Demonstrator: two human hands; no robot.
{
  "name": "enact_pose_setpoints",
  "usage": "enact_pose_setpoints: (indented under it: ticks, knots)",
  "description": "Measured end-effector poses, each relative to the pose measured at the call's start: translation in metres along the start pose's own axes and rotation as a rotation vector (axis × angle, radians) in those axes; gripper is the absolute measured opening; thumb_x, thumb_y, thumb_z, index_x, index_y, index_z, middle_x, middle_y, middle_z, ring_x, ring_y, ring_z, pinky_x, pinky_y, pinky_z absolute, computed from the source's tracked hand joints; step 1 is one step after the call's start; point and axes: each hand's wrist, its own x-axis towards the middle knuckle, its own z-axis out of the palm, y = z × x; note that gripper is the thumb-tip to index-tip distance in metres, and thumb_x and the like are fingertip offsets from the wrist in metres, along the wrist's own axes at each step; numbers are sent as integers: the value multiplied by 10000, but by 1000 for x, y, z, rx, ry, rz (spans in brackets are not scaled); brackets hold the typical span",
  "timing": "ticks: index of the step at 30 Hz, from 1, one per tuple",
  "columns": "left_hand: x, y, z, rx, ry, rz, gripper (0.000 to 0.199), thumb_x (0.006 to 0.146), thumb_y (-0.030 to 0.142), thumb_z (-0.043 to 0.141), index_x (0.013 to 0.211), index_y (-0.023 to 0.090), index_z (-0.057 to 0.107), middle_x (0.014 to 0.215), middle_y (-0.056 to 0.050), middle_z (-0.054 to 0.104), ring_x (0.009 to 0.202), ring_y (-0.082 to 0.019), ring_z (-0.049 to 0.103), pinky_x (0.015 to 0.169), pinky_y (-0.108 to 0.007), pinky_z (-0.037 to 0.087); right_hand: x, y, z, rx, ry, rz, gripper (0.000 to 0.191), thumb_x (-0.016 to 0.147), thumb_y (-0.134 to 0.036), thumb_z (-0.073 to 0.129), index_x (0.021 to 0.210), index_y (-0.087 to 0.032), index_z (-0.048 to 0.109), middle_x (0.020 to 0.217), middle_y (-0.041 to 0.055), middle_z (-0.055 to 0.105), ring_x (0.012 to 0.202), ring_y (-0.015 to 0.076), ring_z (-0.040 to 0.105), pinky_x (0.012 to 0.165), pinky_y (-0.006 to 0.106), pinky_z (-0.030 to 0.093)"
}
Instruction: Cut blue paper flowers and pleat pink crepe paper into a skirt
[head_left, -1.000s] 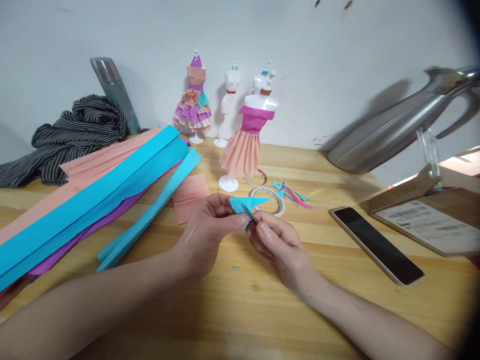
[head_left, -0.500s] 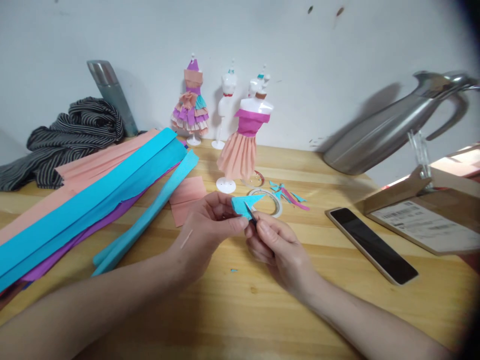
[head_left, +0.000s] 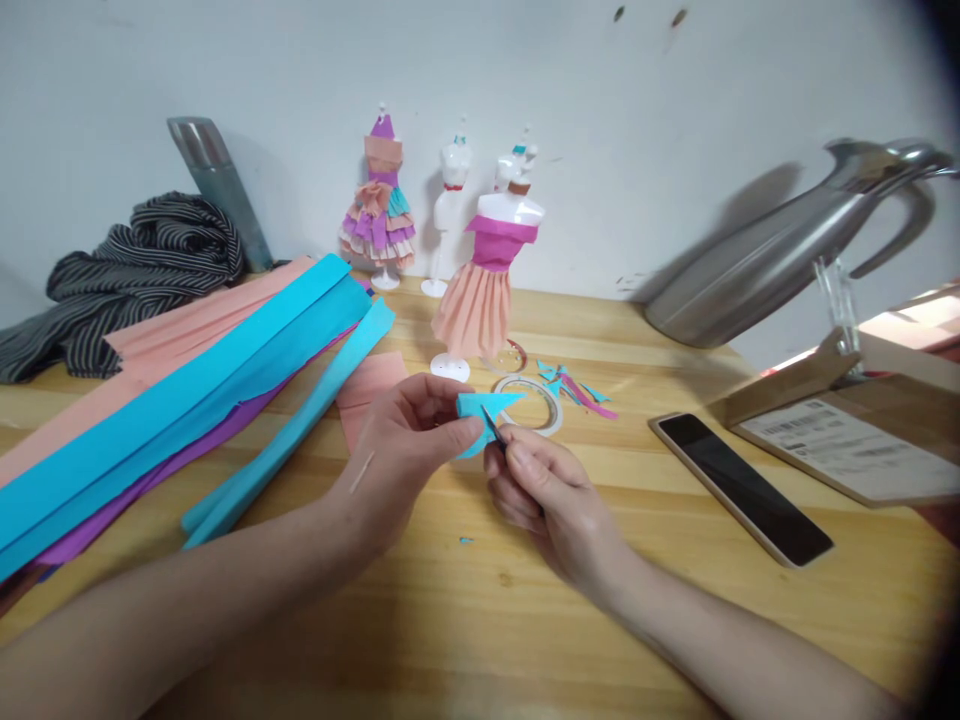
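Note:
A small piece of turquoise crepe paper [head_left: 474, 404] is pinched between the thumb and fingers of my left hand [head_left: 409, 430]. My right hand [head_left: 544, 475] is closed round small dark scissors [head_left: 492, 428], whose handles are mostly hidden in the fingers. The blades lie across the paper. Just behind the hands stands a mini dress form [head_left: 491, 270] in a magenta top and pleated peach skirt. A roll of tape [head_left: 556, 408] lies flat beside it, with turquoise and magenta scraps [head_left: 577, 388] to its right. One tiny turquoise scrap [head_left: 466, 540] rests nearer me.
Long crepe paper strips [head_left: 180, 400] and a striped cloth [head_left: 150, 250] cover the left side, by a leaning bottle [head_left: 225, 190]. More dress forms [head_left: 384, 200] stand by the wall. A phone [head_left: 742, 490], a cardboard box [head_left: 847, 430] and a steel jug [head_left: 757, 260] are at right.
Both hands have shifted slightly left with the paper and scissors. The scissor blades now point more to the upper left across the paper, and its lower flap shows below my left thumb.

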Motion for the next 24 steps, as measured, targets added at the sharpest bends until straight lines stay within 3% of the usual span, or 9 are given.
enact_pose_setpoints:
  ticks: [13, 24]
  knots:
    - [2, -5, -1, 3, 32, -51, 190, 624, 177, 784, 773, 159, 668, 695, 4, 686, 637, -107, 614, 623, -236, 477, -1, 1, 2, 181, -81, 91, 370, 807, -494, 671, 718, -156, 548, 443, -109, 274, 378, 33, 143, 366, 191, 90]
    - [2, -2, 1, -3, 50, -42, 194, 602, 163, 783, 740, 154, 648, 658, 14, 683, 592, -103, 612, 597, -235, 481, 0, 3, -1, -11, -60, 19, 385, 842, -536, 609, 758, -167, 539, 444, -109, 280, 382, 50, 159, 379, 214, 98]
